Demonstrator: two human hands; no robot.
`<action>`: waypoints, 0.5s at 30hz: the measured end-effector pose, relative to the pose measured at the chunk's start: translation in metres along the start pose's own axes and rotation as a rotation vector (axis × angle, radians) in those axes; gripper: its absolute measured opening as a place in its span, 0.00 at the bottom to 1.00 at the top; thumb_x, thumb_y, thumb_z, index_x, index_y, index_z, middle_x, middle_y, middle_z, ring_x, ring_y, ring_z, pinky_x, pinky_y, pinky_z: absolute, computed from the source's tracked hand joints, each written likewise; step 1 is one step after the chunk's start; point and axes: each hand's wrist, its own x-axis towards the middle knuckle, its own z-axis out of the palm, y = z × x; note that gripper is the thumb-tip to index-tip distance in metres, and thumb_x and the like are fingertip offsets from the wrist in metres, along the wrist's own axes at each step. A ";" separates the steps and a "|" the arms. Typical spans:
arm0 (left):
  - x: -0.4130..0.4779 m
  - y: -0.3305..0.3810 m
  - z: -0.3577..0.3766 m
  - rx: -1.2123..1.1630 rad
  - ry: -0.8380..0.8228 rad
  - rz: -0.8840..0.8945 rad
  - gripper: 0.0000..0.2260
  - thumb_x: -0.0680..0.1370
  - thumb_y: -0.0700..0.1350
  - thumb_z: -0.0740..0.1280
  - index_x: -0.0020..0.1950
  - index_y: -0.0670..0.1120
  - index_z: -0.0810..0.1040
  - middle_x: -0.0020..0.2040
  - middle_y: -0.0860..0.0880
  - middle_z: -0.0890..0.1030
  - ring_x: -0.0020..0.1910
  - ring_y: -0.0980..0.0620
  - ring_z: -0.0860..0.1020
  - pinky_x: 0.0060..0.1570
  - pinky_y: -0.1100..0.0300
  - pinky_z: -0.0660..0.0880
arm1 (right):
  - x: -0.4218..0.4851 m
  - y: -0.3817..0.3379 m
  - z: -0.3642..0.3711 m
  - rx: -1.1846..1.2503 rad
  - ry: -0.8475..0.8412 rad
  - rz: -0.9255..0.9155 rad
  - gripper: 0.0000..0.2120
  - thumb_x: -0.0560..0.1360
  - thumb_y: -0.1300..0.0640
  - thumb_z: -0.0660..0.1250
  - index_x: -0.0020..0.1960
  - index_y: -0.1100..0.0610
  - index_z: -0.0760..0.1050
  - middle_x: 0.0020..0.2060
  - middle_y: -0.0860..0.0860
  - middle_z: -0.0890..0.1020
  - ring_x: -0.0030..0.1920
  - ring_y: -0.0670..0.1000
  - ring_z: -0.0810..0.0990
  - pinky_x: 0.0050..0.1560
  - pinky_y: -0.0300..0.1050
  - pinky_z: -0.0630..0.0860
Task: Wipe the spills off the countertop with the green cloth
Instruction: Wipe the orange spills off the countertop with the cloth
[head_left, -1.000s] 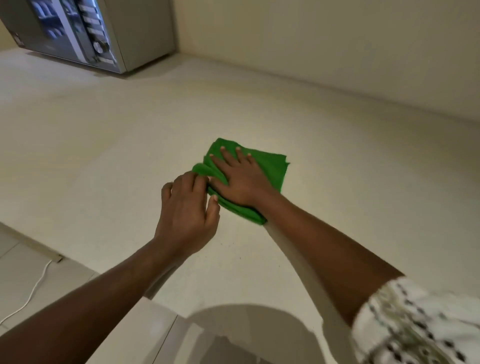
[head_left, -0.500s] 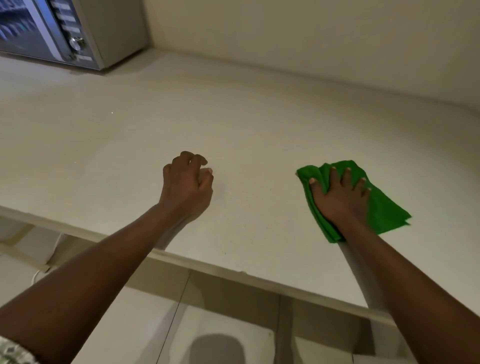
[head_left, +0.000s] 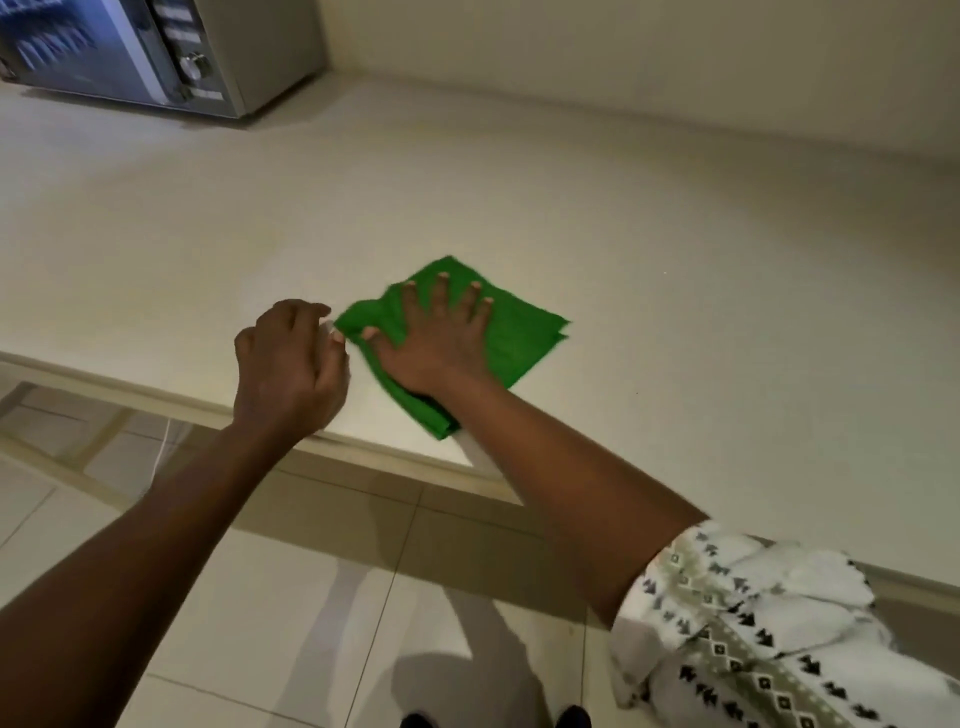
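The fingers (head_left: 440, 293) of the right hand (head_left: 436, 343) are spread wide and lie flat on top of the green cloth (head_left: 514, 338), pressing it down onto the pale desk (head_left: 675, 291) rather than pinching it. The cloth sits near the middle of the frame, close to the desk's front edge, folded and slightly rumpled, with one corner reaching toward that edge below the wrist. Just to its left, the left hand (head_left: 288, 364) rests at the desk's edge with its fingers (head_left: 311, 317) curled loosely inward; the fingertips are just beside the cloth's left corner, and it is unclear whether they touch it or hold anything. Both bare forearms reach in from the bottom of the frame, and a white sleeve (head_left: 753, 623) with a dark patterned print shows at the lower right. In the upper left corner stands a silver microwave (head_left: 171, 57) with a round knob, against a plain wall (head_left: 623, 62). Pale floor tiles (head_left: 260, 597) fill the lower left.
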 end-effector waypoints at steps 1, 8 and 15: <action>0.000 0.000 0.000 -0.007 0.003 0.005 0.18 0.79 0.51 0.58 0.64 0.44 0.76 0.62 0.43 0.78 0.63 0.41 0.76 0.59 0.43 0.69 | -0.008 -0.011 0.005 -0.009 -0.007 -0.064 0.42 0.78 0.27 0.44 0.84 0.50 0.44 0.83 0.62 0.45 0.79 0.74 0.40 0.76 0.73 0.36; -0.003 0.012 -0.003 0.047 -0.095 0.079 0.21 0.80 0.54 0.56 0.65 0.43 0.77 0.65 0.41 0.77 0.69 0.41 0.73 0.65 0.42 0.66 | -0.079 0.037 0.010 -0.012 0.037 -0.135 0.38 0.78 0.27 0.43 0.83 0.42 0.46 0.84 0.55 0.46 0.81 0.68 0.41 0.79 0.67 0.37; -0.016 0.093 0.010 -0.077 -0.213 0.277 0.23 0.81 0.55 0.56 0.67 0.43 0.77 0.67 0.42 0.77 0.71 0.43 0.73 0.69 0.41 0.64 | -0.149 0.192 -0.014 -0.049 0.091 0.305 0.42 0.74 0.21 0.38 0.83 0.40 0.44 0.84 0.55 0.47 0.81 0.68 0.44 0.79 0.69 0.40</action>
